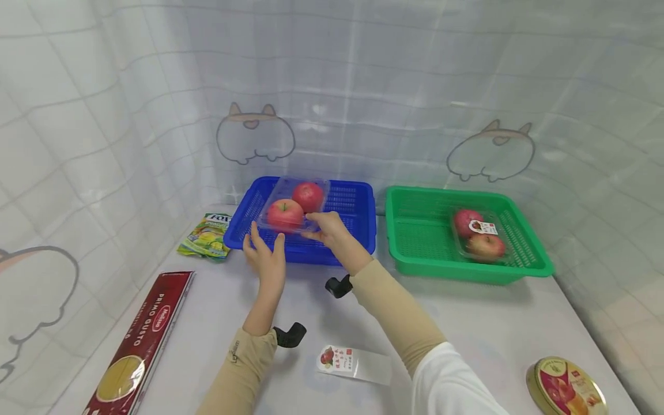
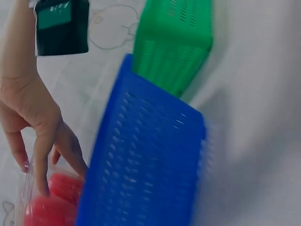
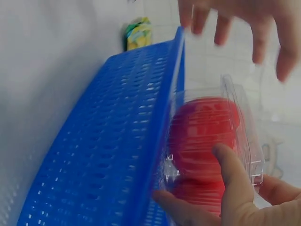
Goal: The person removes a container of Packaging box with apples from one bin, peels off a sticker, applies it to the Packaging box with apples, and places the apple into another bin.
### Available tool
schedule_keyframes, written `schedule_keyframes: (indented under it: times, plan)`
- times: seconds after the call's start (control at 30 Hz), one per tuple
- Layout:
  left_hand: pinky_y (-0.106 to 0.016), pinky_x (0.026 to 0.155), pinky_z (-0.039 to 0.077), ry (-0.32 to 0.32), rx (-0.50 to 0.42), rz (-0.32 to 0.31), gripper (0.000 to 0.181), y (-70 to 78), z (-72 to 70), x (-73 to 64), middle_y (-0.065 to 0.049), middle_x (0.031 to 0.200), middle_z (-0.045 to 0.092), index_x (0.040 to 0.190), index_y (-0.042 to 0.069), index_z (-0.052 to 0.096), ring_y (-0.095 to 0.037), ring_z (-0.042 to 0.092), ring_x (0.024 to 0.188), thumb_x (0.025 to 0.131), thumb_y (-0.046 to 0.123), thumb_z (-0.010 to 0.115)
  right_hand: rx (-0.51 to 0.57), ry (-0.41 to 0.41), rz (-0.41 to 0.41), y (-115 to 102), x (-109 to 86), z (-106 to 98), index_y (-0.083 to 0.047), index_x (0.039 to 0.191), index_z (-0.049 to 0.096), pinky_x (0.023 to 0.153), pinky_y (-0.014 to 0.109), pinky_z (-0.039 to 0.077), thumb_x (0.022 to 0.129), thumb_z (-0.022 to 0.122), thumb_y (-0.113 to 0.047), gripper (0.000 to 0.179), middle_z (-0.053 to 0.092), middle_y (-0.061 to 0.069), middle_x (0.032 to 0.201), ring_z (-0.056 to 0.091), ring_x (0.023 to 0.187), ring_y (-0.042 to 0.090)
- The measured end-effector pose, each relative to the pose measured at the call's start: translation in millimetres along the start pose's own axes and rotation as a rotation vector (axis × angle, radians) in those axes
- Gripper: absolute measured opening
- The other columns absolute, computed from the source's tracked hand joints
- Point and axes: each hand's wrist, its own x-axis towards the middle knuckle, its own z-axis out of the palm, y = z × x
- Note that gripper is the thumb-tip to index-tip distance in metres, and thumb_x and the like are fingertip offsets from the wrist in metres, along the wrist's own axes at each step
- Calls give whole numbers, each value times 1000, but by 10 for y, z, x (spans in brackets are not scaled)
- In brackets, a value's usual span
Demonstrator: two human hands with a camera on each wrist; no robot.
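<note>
A clear plastic clamshell box (image 1: 314, 208) with two red apples (image 1: 285, 215) is tilted over the blue basket (image 1: 358, 222). My right hand (image 1: 332, 236) pinches the box at its near right corner; in the right wrist view its thumb (image 3: 230, 174) lies along the clear side. My left hand (image 1: 267, 259) is close to the near left corner, fingers spread. In the right wrist view the left hand (image 3: 249, 19) hangs apart from the box. The left wrist view shows the right hand (image 2: 37, 113) reaching down to the box beside the basket wall.
A green basket (image 1: 415, 265) at the right holds another clear box of apples (image 1: 485, 245). At the left are a yellow-green packet (image 1: 207, 236) and a red spaghetti package (image 1: 140, 346). A label strip (image 1: 353, 364) and a round tin (image 1: 568, 387) lie in front. Curtains enclose the table.
</note>
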Motion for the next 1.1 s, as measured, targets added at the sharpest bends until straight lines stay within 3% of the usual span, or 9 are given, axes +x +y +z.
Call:
schedule_keyframes:
  times: [0.17, 0.27, 0.33, 0.43, 0.5, 0.63, 0.8, 0.93, 1.1]
  plan:
    - [-52, 110, 16, -112, -189, -28, 74, 157, 75, 25, -13, 150, -4, 149, 22, -3, -29, 2, 139, 95, 37, 46, 46, -16, -21, -27, -129, -11, 6, 139, 30, 86, 41, 50, 89, 54, 2, 56, 26, 15, 146, 33, 132, 30]
    - [-52, 110, 14, -147, -236, -52, 76, 226, 123, 29, -11, 152, -8, 148, 21, -8, -27, -4, 140, 95, 38, 45, 69, -6, -35, -20, -175, -10, 8, 134, 36, 83, 39, 51, 89, 55, 2, 50, 30, 15, 143, 42, 125, 31]
    - [-52, 110, 13, -156, -246, -66, 77, 254, 155, 29, -11, 152, -9, 148, 21, -9, -28, -6, 140, 95, 38, 45, 71, 11, -50, -12, -206, -14, 9, 122, 44, 79, 38, 53, 88, 56, 2, 37, 34, 15, 138, 50, 118, 32]
    - [-50, 108, 24, -162, -291, -90, 78, 277, 202, 27, -12, 152, -10, 147, 22, -10, -30, 5, 139, 95, 36, 46, 59, 53, -71, -3, -251, -29, 3, 92, 47, 72, 35, 55, 87, 59, 0, 13, 41, 12, 126, 62, 99, 32]
    - [-47, 104, 32, -172, -326, -111, 79, 290, 234, 23, -13, 151, -10, 147, 24, -12, -31, 16, 136, 95, 36, 47, 58, 72, -80, -1, -288, -42, -3, 78, 39, 70, 34, 55, 87, 60, -1, 23, 41, 10, 117, 68, 79, 27]
    - [-45, 93, 45, -182, -393, -155, 81, 309, 300, 19, -16, 148, -10, 145, 29, -13, -33, 31, 129, 94, 36, 50, 72, 95, -100, 18, -361, -59, -8, 71, 31, 69, 30, 55, 87, 61, -2, 34, 40, 7, 104, 65, 58, 16]
    - [-44, 85, 50, -145, -436, -172, 84, 321, 361, 22, -17, 146, -9, 144, 29, -11, -33, 33, 128, 92, 32, 55, 100, 105, -124, 71, -437, -60, -10, 82, 29, 72, 29, 55, 86, 62, -3, 33, 35, 4, 97, 60, 77, 13]
    - [-46, 85, 49, -105, -472, -157, 82, 333, 385, 4, -15, 146, -6, 144, 28, -6, -31, 36, 123, 91, 24, 56, 58, 103, -138, 108, -482, -100, -8, 100, 31, 74, 32, 54, 85, 65, -7, 37, 33, 7, 107, 59, 92, 17]
    - [-51, 85, 48, -89, -494, -138, 79, 369, 383, -42, -13, 148, -5, 145, 28, -2, -30, 30, 127, 91, 20, 56, -20, 34, -149, 141, -507, -237, -5, 113, 33, 73, 41, 54, 84, 68, -19, 47, 33, 12, 122, 51, 107, 25]
